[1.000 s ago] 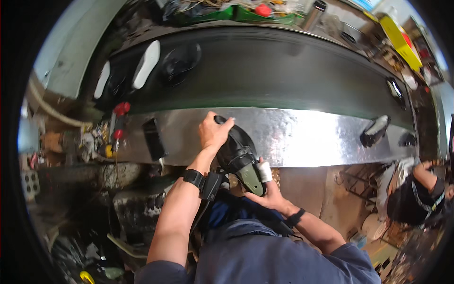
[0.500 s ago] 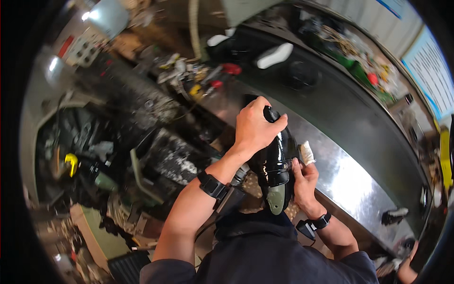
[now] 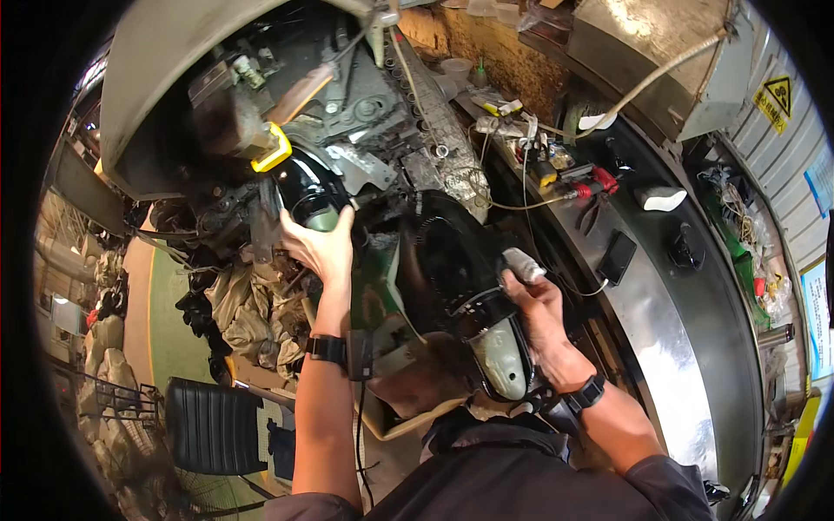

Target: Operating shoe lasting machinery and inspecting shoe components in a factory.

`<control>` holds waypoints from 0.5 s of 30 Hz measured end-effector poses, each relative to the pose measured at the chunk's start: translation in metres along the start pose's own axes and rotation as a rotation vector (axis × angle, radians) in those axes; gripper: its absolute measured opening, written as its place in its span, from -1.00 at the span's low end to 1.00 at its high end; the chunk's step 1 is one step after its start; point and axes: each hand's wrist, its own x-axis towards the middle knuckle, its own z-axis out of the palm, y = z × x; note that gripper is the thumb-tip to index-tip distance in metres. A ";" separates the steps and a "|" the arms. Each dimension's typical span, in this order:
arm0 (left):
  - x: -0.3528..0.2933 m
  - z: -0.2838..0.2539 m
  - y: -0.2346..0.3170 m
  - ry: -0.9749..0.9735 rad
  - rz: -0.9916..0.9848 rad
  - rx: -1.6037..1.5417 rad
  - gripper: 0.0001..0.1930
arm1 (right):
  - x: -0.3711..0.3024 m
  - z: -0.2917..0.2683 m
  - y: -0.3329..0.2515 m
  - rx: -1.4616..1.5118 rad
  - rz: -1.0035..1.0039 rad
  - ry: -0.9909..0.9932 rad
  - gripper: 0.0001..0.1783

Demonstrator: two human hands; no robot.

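Observation:
At the machine on the left, my left hand (image 3: 320, 246) closes around the heel end of a glossy black shoe (image 3: 304, 181) that has a green last inside. A yellow machine part (image 3: 274, 149) sits right over this shoe. In front of my body, my right hand (image 3: 543, 317) grips the side of a second black shoe (image 3: 443, 260), toe pointing away, with a pale green last (image 3: 502, 360) filling its opening. A white wad or wrapping (image 3: 524, 264) shows at my right fingertips; I cannot tell whether it is held or wound on a finger.
A curved bench with a metal edge (image 3: 647, 317) runs along the right, bearing a phone (image 3: 617, 258), pliers (image 3: 593, 213), a red-handled tool (image 3: 598, 184) and a white shoe-shaped piece (image 3: 661, 199). A grey machine hood (image 3: 165, 78) arches over the left. Behind my left arm stands a black chair (image 3: 211, 425).
My view has swung left to the machine. My left hand has left the shoe in front of me and now holds another at the machine. My right hand keeps its shoe.

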 end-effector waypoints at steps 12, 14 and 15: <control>-0.042 -0.097 -0.145 -0.799 -0.726 -1.022 -0.42 | 0.062 0.136 0.068 0.113 0.182 -0.096 -0.70; -0.022 -0.104 -0.101 -0.685 -0.818 -1.221 -0.47 | 0.073 0.157 0.081 0.113 0.208 -0.032 -0.70; -0.011 -0.107 -0.071 -0.560 -0.908 -1.418 -0.52 | 0.082 0.159 0.091 0.102 0.163 -0.090 -0.68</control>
